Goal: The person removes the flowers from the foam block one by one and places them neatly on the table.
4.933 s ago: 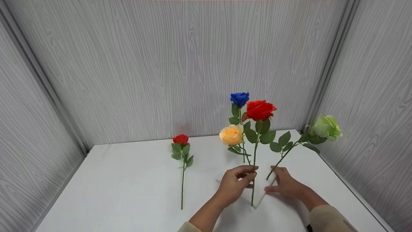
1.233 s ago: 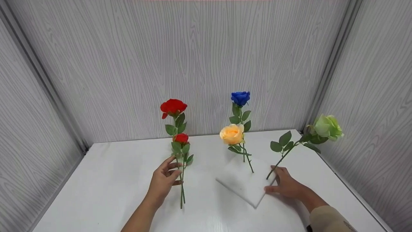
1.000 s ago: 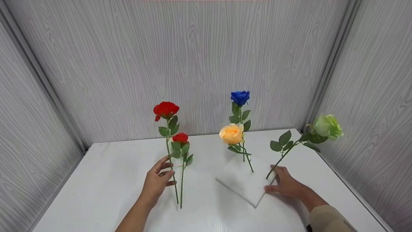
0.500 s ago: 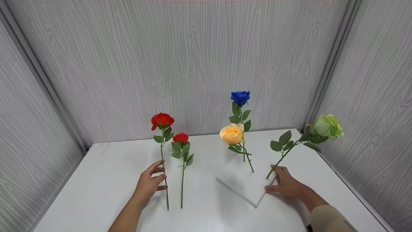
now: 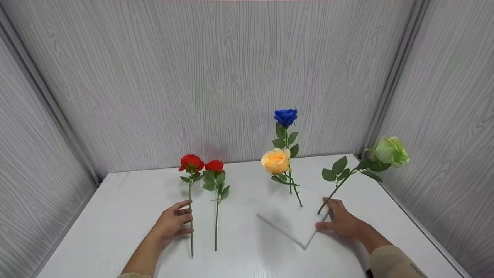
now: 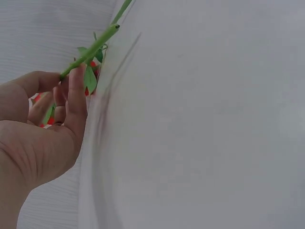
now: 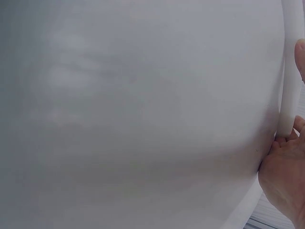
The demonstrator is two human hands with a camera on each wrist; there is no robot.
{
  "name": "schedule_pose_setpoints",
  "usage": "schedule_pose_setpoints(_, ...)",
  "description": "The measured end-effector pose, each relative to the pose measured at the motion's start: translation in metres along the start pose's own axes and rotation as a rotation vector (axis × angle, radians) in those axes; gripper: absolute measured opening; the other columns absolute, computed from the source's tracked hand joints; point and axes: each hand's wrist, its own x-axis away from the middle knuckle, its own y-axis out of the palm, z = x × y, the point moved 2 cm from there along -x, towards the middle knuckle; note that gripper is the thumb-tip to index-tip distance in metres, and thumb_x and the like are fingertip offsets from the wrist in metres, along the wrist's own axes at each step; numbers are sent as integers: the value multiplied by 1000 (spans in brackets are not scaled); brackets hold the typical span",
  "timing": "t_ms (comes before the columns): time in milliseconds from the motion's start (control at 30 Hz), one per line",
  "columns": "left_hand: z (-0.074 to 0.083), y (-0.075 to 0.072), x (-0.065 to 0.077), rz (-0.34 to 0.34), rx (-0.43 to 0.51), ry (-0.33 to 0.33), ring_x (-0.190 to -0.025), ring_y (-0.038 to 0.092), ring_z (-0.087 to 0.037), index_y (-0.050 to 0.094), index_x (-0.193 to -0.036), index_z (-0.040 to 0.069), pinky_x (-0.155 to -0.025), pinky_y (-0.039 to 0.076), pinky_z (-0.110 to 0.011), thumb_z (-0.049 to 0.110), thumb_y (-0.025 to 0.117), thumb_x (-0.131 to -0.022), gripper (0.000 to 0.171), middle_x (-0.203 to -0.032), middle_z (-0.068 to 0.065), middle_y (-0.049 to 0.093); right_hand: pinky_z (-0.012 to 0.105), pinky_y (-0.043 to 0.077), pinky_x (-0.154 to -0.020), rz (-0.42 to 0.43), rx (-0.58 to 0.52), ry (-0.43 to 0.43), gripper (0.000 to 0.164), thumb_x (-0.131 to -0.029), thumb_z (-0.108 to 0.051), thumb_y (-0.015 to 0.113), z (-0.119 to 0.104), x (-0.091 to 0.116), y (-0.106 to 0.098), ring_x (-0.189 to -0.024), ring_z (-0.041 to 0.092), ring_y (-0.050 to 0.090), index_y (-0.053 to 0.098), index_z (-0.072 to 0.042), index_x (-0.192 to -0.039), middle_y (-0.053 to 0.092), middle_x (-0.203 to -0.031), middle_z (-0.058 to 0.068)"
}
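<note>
My left hand (image 5: 172, 222) pinches the stem of a red rose (image 5: 191, 163). The rose lies along the left part of the white table, its bloom toward the back wall. In the left wrist view the green stem (image 6: 93, 51) runs between thumb and fingers. Just to its right lies a second red rose (image 5: 214, 166). My right hand (image 5: 342, 219) grips the right corner of a flat white board (image 5: 287, 226), thumb on the near side. Standing at this board are a blue rose (image 5: 286, 117), a peach rose (image 5: 276, 160) and a light green rose (image 5: 390, 150), which leans right.
The white table (image 5: 127, 216) reaches back to a grey wood-grain wall (image 5: 231, 77). Side panels (image 5: 455, 116) of the same pattern close in the left and right. The green rose's bloom overhangs the table's right edge.
My left hand has carried the red rose from the board to the left, past the second red rose, and lowered it. The right hand stays on the board.
</note>
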Motion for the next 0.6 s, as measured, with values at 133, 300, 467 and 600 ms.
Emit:
schedule_pose_setpoints(133, -4, -5, -5, 0, -2, -31, -105, 63, -22, 47, -163, 12, -80, 67, -38, 4, 63, -106, 60, -141, -15, 54, 74, 21, -131, 1, -6, 8, 118, -88, -51, 89, 0, 0, 0, -159, 57, 25, 21, 1, -169, 27, -162, 34)
schedule_pose_setpoints(300, -8, -9, -8, -10, -9, -44, -101, 63, -21, 46, -163, 10, -77, 67, -37, 3, 63, -105, 61, -136, -14, 55, 73, 24, -131, 10, -5, 4, 117, -88, -49, 90, -1, 1, 1, -159, 57, 25, 23, 3, -168, 27, -162, 35)
schedule_pose_setpoints(467, -7, -10, -12, -5, -51, -63, -102, 64, -21, 47, -163, 10, -77, 67, -37, 3, 62, -106, 59, -139, -15, 55, 72, 25, -131, 13, -4, 19, 117, -87, -50, 90, -3, 2, 1, -159, 56, 27, 23, 2, -168, 28, -162, 33)
schedule_pose_setpoints(600, -5, -11, -16, -8, -106, -59, -101, 65, -20, 46, -162, 8, -77, 67, -36, 4, 63, -106, 59, -140, -17, 57, 73, 23, -131, 10, -16, 17, 117, -88, -49, 90, -4, 2, 0, -159, 57, 24, 22, 2, -168, 27, -162, 34)
